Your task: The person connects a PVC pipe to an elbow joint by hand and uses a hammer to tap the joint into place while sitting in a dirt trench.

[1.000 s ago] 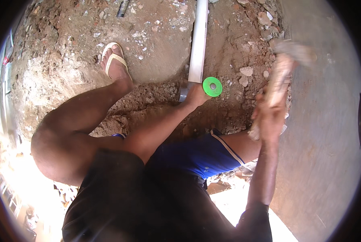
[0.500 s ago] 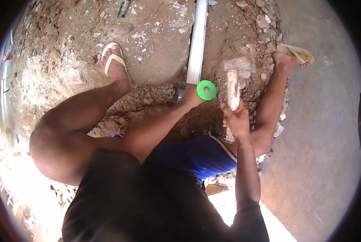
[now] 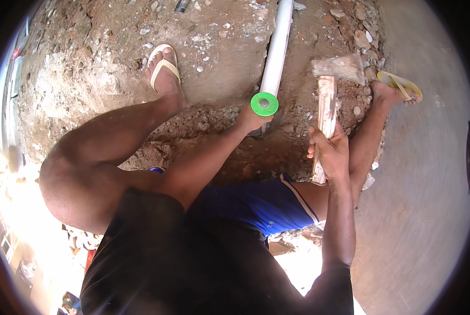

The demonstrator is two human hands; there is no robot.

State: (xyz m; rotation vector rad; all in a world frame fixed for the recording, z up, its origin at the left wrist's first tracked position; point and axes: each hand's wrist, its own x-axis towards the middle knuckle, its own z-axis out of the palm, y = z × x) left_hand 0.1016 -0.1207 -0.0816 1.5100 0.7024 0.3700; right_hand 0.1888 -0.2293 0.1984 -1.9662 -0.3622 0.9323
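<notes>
My left hand [image 3: 252,117] is closed around a chisel whose round green guard [image 3: 264,104], with a metal cap at its centre, faces me; the blade is hidden. It is at the lower end of a long white pipe [image 3: 276,55] lying on the dirt. My right hand [image 3: 329,152] grips a hammer [image 3: 337,68] by its rough wooden handle, the worn head raised to the right of the green guard.
Broken dirt and stones [image 3: 114,47] surround a dug hollow [image 3: 245,157] between my legs. My sandalled feet rest either side. A smooth grey concrete surface [image 3: 413,184] lies at the right. A small dark cylinder [image 3: 181,5] lies at the top edge.
The blurred hammer was far right, swung left toward the green guard, and is now back slightly right and higher, in sharper view. The whole scene has shifted a little in the picture.
</notes>
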